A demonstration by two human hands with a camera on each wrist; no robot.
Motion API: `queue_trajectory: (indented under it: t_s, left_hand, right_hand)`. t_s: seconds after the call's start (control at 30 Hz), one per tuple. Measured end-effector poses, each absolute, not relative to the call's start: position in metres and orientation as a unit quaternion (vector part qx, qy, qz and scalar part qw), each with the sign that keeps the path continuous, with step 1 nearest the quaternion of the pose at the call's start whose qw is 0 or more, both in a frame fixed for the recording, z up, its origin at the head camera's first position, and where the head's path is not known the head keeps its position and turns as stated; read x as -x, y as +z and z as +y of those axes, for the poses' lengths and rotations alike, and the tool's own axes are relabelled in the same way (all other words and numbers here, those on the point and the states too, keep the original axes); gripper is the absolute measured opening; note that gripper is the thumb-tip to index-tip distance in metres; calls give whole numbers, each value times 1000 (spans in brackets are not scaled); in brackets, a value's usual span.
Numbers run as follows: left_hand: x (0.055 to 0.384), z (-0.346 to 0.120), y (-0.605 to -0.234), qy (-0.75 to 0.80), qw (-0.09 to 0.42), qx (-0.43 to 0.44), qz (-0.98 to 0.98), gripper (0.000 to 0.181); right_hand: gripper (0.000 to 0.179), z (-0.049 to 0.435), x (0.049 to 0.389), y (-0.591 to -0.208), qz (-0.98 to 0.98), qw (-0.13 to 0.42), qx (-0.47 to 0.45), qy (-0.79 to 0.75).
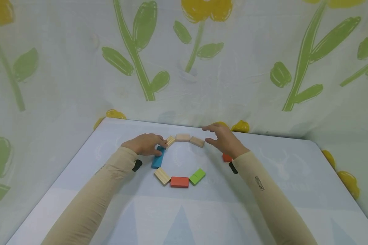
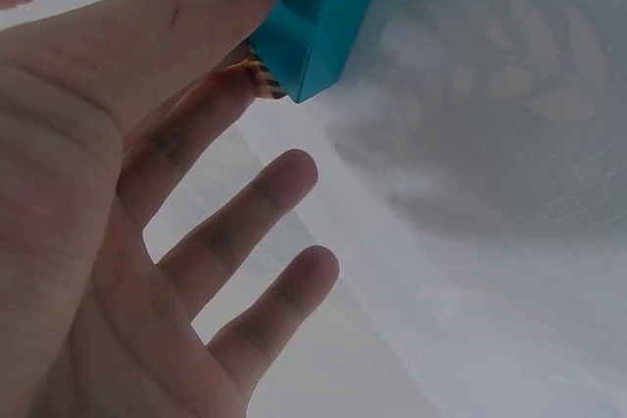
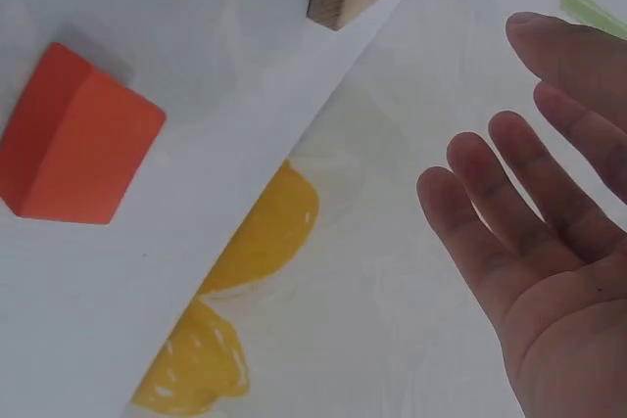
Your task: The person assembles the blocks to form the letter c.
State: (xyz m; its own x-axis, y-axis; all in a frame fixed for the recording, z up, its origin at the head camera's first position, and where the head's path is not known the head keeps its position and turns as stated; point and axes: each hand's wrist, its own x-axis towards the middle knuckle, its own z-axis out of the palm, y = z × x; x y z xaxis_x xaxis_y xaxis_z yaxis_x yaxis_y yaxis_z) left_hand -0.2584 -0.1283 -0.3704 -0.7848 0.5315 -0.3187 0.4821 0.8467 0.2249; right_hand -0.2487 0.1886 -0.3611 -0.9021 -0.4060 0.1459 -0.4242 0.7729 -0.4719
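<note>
My left hand is at the left side of a ring of small blocks. Its thumb rests on the blue block, and its index fingertip touches the ridged wooden block at the blue one's far end. In the left wrist view the other fingers spread loosely beside the blue block. Above the table, right of the ring, hovers my right hand, holding nothing. Nearest it is a plain wooden block, which adjoins another plain block at the back.
At the front of the ring lie a wooden block, a red block and a green block. Another red block sits apart, partly behind the right forearm. A flower-printed curtain hangs behind the white table.
</note>
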Motion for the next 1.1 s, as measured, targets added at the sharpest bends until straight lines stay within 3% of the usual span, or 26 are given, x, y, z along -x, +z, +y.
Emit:
queue_trajectory:
  t_s: [0.5, 1.1]
  left_hand:
    - [258, -127, -368, 64, 184, -279, 940, 41]
    - [259, -127, -371, 64, 188, -275, 941, 42]
  right_hand:
    - [47, 205, 220, -357, -916, 101, -286, 263]
    - [44, 254, 200, -388, -943, 22, -213, 255]
